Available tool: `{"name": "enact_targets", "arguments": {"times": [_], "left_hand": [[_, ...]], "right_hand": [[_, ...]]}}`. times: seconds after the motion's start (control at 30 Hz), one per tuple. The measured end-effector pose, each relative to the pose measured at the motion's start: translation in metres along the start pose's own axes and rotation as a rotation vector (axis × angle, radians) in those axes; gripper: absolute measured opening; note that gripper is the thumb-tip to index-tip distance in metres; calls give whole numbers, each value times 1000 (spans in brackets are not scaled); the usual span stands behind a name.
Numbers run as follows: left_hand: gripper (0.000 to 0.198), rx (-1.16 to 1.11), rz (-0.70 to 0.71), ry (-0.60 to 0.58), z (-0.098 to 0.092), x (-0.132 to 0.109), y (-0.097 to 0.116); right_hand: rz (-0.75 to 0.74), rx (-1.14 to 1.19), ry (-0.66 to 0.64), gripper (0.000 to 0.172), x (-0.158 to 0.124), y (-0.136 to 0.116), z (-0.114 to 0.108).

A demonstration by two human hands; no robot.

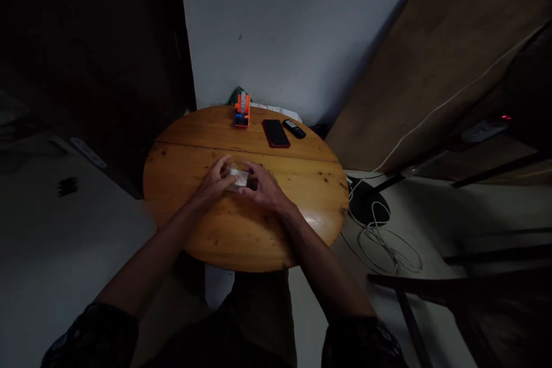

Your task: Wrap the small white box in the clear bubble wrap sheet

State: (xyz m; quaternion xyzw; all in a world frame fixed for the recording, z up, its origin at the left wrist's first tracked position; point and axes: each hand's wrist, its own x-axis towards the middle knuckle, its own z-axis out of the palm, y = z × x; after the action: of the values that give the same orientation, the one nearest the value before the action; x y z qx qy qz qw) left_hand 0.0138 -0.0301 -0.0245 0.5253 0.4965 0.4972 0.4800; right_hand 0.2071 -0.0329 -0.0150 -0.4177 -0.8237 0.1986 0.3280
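Observation:
Both of my hands rest on the middle of a round wooden table (207,230). Between them lies a small pale, flat object (240,178), too dim to name. My left hand (214,181) curls around its left end, fingers bent over it. Gripping the right end is my right hand (265,187), its fingers also closed on it. The object sits low on the tabletop or just above it.
At the table's far edge stand an orange and blue holder (242,110), a dark phone with a red rim (276,133) and a small black device (294,128). White cables (383,241) coil on the floor to the right, near dark furniture legs.

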Motion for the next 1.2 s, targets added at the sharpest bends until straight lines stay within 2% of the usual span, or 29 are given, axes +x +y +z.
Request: {"name": "enact_targets", "arguments": {"times": [0.13,0.3,0.43,0.53,0.7,0.8,0.9,0.97,1.1,1.2], "left_hand": [[67,-197,-74,119,-6,5,6],[54,-200,-57,173,-9,4,13],[49,-161,-55,133,-8,0,14],[53,-96,-49,79,-8,-2,13],[62,27,0,-46,-6,-4,10],[61,79,27,-68,-5,-3,9],[63,83,19,-72,-5,-4,9],[64,57,6,-61,-6,-4,9],[56,-65,-37,27,-9,0,9],[48,-142,-64,101,-11,4,11]], "right_hand": [[7,123,64,70,0,3,-8],[6,153,81,62,0,3,-12],[-75,130,53,41,1,2,-12],[-104,120,54,31,0,2,-11],[-102,-74,12,29,-3,-6,-13],[-136,-231,-23,29,-3,-16,-15],[-162,-265,-49,29,-2,-21,-14],[-156,-186,-16,28,-2,-19,-12],[-109,112,176,19,0,-11,-11],[-70,206,282,14,0,-9,-15]]}}
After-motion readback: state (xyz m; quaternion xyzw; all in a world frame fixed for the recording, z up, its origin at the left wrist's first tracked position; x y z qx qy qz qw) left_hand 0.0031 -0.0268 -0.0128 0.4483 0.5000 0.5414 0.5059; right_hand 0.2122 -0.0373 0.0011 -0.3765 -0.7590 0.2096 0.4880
